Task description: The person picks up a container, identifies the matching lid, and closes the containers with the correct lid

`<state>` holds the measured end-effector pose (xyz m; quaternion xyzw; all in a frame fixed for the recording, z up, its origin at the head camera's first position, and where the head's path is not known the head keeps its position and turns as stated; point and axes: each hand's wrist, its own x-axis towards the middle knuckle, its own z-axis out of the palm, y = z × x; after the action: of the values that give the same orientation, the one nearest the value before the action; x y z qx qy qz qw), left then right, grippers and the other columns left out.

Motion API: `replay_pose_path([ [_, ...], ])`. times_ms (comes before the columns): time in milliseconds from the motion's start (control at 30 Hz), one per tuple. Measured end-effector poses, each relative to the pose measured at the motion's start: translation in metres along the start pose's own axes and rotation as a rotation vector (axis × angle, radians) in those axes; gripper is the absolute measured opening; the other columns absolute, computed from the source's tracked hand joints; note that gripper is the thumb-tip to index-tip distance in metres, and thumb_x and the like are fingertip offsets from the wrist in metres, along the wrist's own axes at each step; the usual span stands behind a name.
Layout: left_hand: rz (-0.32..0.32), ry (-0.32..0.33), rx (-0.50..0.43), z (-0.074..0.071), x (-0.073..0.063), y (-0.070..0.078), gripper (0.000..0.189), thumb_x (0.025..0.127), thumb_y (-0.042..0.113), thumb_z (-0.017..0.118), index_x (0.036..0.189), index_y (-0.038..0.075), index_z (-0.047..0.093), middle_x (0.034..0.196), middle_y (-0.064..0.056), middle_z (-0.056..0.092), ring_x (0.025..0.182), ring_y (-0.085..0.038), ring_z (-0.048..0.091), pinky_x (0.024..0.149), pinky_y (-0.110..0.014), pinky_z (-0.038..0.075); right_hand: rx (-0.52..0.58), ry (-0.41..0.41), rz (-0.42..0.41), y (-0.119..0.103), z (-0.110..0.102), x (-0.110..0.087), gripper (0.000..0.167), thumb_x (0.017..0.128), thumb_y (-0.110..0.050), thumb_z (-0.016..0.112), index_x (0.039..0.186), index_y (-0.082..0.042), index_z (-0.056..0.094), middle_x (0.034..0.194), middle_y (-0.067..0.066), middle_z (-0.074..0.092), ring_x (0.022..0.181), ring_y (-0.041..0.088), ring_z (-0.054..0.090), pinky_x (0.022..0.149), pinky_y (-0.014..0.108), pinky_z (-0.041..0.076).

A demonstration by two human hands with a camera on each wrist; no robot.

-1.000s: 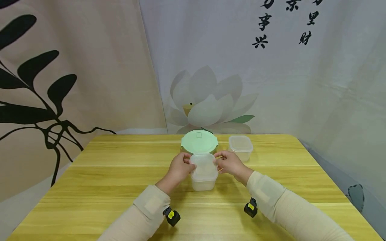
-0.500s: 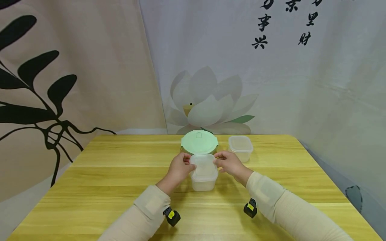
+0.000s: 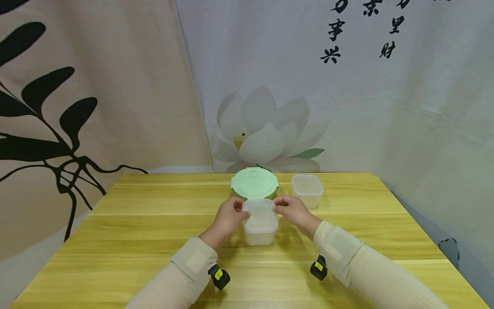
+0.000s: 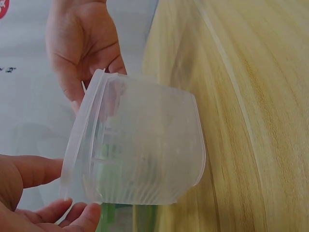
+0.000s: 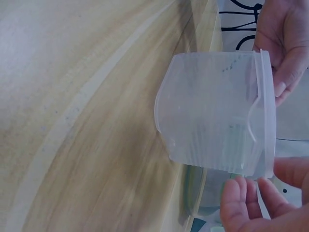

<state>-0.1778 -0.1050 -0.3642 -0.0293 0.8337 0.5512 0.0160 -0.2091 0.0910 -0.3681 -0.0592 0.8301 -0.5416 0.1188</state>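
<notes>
A clear plastic food container (image 3: 260, 238) stands upright on the table, with its translucent lid (image 3: 260, 214) on top. My left hand (image 3: 229, 214) grips the lid at its left side, thumb on the upper face and fingers curled at the rim. At the opposite side, my right hand (image 3: 295, 212) pinches the lid's far right corner between thumb and fingers. In the left wrist view, the lid (image 4: 79, 140) sits along the container's rim and the walls (image 4: 154, 145) show nothing inside. The right wrist view has the lid's edge (image 5: 269, 121) between thumb and fingers.
Right behind the container stands a round container with a light green lid (image 3: 254, 183). A second clear square container (image 3: 307, 189) with a lid is at the back right. They share a wooden table (image 3: 154, 257), with a printed curtain (image 3: 366, 107) behind its far edge.
Both hands keep their hold on the lid and the containers stay put. The head view has tilted up very slightly.
</notes>
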Motion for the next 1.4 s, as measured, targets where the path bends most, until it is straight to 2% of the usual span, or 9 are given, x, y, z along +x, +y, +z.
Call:
replay_pose_path([
  [567, -0.026, -0.013, -0.039, 0.001, 0.003, -0.007, 0.026, 0.088, -0.002, 0.066, 0.111, -0.007, 0.054, 0.104, -0.017, 0.055, 0.096, -0.028, 0.053, 0.081, -0.035, 0.051, 0.007, -0.001, 0.027, 0.003, 0.002, -0.002, 0.025, 0.096, -0.009, 0.056, 0.117, 0.005, 0.061, 0.115, 0.016, 0.063, 0.107, 0.029, 0.059, 0.088, 0.046, 0.052],
  [900, -0.028, -0.018, -0.046, 0.003, 0.005, -0.01, 0.026, 0.089, -0.001, 0.065, 0.111, -0.008, 0.054, 0.104, -0.018, 0.055, 0.096, -0.028, 0.054, 0.082, -0.036, 0.05, 0.022, 0.007, 0.04, 0.008, 0.004, -0.001, 0.025, 0.096, -0.009, 0.056, 0.117, 0.005, 0.061, 0.113, 0.016, 0.063, 0.102, 0.026, 0.06, 0.088, 0.046, 0.052],
  [1167, -0.017, -0.033, -0.052, 0.003, 0.006, -0.015, 0.027, 0.09, 0.001, 0.064, 0.112, -0.009, 0.054, 0.102, -0.016, 0.055, 0.093, -0.026, 0.053, 0.077, -0.033, 0.049, 0.016, 0.008, 0.046, 0.008, 0.005, 0.0, 0.024, 0.096, -0.009, 0.057, 0.115, 0.005, 0.062, 0.109, 0.014, 0.065, 0.099, 0.025, 0.062, 0.085, 0.044, 0.052],
  [1400, -0.011, -0.038, -0.051, 0.003, 0.006, -0.018, 0.029, 0.089, 0.001, 0.065, 0.113, -0.01, 0.054, 0.102, -0.017, 0.055, 0.092, -0.026, 0.053, 0.076, -0.033, 0.049, 0.027, 0.01, 0.059, 0.01, 0.007, 0.0, 0.027, 0.096, -0.01, 0.057, 0.118, 0.005, 0.06, 0.112, 0.015, 0.065, 0.1, 0.026, 0.063, 0.087, 0.044, 0.052],
])
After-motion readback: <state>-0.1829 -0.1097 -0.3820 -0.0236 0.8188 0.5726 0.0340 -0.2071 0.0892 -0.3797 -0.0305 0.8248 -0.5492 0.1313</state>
